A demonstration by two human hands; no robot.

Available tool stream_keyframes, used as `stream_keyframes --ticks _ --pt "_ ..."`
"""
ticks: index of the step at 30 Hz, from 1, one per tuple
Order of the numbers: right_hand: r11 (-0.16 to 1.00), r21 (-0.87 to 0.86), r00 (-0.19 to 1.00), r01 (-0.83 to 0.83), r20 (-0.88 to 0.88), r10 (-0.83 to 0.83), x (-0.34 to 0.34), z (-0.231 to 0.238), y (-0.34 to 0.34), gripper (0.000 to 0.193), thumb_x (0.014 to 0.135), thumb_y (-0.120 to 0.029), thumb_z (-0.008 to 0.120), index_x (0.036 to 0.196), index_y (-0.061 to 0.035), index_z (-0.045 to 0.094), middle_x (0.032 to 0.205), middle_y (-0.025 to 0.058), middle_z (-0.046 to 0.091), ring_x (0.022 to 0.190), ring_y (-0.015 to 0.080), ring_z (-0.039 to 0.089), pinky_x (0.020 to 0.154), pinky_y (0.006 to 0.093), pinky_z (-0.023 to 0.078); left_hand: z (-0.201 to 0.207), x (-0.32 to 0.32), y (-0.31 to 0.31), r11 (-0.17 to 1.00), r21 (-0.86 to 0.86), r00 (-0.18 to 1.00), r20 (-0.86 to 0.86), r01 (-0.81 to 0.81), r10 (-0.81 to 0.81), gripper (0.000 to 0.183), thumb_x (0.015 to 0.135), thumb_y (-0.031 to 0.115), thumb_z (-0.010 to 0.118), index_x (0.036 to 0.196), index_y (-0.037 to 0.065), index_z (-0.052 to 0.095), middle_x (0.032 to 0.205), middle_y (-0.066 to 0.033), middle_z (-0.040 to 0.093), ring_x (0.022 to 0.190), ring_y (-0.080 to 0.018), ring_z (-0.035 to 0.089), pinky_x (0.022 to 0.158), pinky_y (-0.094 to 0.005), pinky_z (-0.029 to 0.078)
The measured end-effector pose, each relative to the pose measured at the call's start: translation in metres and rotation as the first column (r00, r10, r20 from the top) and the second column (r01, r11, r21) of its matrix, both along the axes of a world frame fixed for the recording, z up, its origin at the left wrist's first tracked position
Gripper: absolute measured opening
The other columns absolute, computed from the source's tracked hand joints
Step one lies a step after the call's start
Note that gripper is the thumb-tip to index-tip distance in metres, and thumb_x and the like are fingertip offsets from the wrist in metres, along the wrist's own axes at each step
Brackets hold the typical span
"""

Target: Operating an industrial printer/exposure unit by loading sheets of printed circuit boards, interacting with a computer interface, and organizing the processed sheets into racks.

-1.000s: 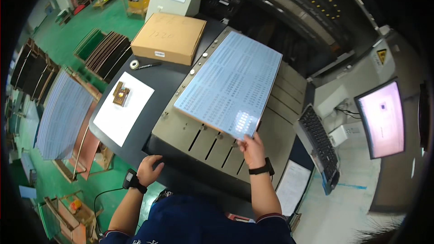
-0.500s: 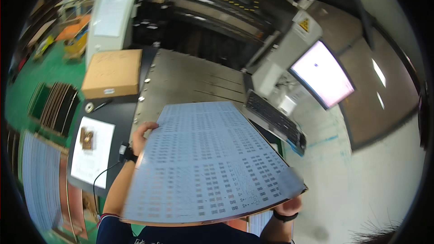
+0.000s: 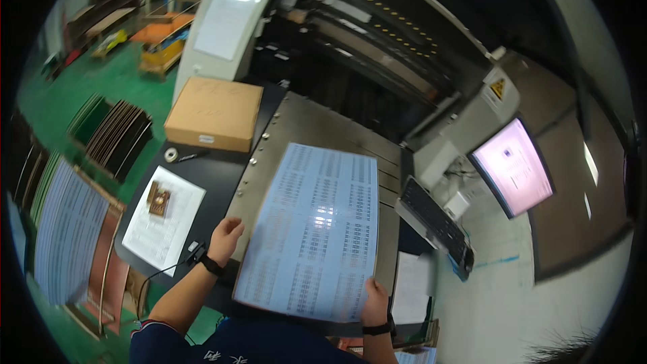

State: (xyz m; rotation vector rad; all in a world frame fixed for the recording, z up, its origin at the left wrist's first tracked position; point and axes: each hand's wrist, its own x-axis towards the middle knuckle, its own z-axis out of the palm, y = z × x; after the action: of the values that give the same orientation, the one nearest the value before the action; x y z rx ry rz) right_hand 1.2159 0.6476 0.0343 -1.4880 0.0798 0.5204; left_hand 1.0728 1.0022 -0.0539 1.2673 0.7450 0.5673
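Note:
A large pale-blue circuit board panel (image 3: 313,229), printed with rows of small dark patterns, lies over the metal machine bed (image 3: 303,118), its near end toward my body. My right hand (image 3: 375,302) grips the panel's near right edge, thumb on top and the other fingers hidden. Beside the left edge, my left hand (image 3: 226,239) is off the panel, fingers loosely bent with nothing in them. Around my left wrist is a dark strap (image 3: 211,264) with a cable clipped to it. A dark band (image 3: 379,327) circles my right wrist.
On the dark side table (image 3: 222,175) are a cardboard box (image 3: 214,113), a tape roll (image 3: 171,155) and paper with a small brown block (image 3: 159,199). Right of the bed are a keyboard (image 3: 435,219) and a lit monitor (image 3: 513,167). Stacked panels (image 3: 64,229) stand at left.
The panel has gone from raised and tilted in both hands to lying lower over the bed. My left hand has let go of its left edge. The view has shifted too.

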Motion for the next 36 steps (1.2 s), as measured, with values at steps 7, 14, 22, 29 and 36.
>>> stream_keyframes --ticks 7,14,22,29,36 --pt "0.974 0.157 0.941 -0.162 -0.274 0.201 0.111 -0.074 0.060 0.023 0.087 -0.010 0.049 0.099 0.0076 0.058 0.099 0.0183 0.063 0.090 0.0248 0.061 0.077 0.0368 0.048 -0.032 -0.109 -0.062 0.738 0.609 0.890 -0.456 0.291 0.026 0.013 0.077 0.017 0.063 0.078 0.005 0.066 0.073 -0.0108 0.064 0.070 -0.0264 0.061 0.067 -0.0362 0.047" --pt "0.392 -0.910 0.531 -0.137 0.267 0.804 0.150 -0.132 0.147 0.029 0.083 -0.023 0.056 0.099 0.0019 0.059 0.103 0.0249 0.060 0.100 0.0328 0.058 0.083 0.0429 0.046 -0.025 -0.087 -0.066 0.697 0.661 0.827 -0.534 0.280 0.175 0.020 0.075 0.024 0.064 0.062 0.007 0.063 0.064 -0.0102 0.061 0.066 -0.0287 0.059 0.065 -0.0392 0.043" --pt "0.658 -0.728 0.744 -0.192 0.329 0.582 0.135 -0.137 0.120 0.052 0.079 -0.014 0.061 0.125 0.0053 0.046 0.126 0.0284 0.046 0.121 0.0365 0.043 0.100 0.0409 0.035 -0.018 -0.084 -0.062 0.730 0.636 0.837 -0.522 0.252 0.165 0.022 0.075 0.025 0.062 0.062 0.007 0.063 0.062 -0.0099 0.062 0.064 -0.0281 0.059 0.064 -0.0380 0.045" --pt "0.908 -0.268 0.942 -0.322 0.008 0.336 0.095 -0.090 0.111 0.028 0.083 0.001 0.048 0.111 0.0066 0.052 0.106 0.0133 0.059 0.096 0.0197 0.059 0.082 0.0298 0.046 -0.029 -0.090 -0.064 0.737 0.622 0.833 -0.532 0.265 0.150 0.021 0.075 0.025 0.062 0.065 0.007 0.064 0.064 -0.0092 0.063 0.066 -0.0271 0.060 0.066 -0.0372 0.045" --pt "0.959 -0.195 0.960 -0.206 0.149 0.236 0.143 -0.089 0.132 0.022 0.089 -0.011 0.055 0.104 0.0041 0.060 0.099 0.0103 0.061 0.085 0.0178 0.060 0.071 0.0308 0.050 -0.022 -0.086 -0.063 0.726 0.625 0.841 -0.527 0.285 0.123 0.021 0.075 0.025 0.061 0.068 0.005 0.065 0.066 -0.0108 0.063 0.069 -0.0284 0.061 0.068 -0.0386 0.046"
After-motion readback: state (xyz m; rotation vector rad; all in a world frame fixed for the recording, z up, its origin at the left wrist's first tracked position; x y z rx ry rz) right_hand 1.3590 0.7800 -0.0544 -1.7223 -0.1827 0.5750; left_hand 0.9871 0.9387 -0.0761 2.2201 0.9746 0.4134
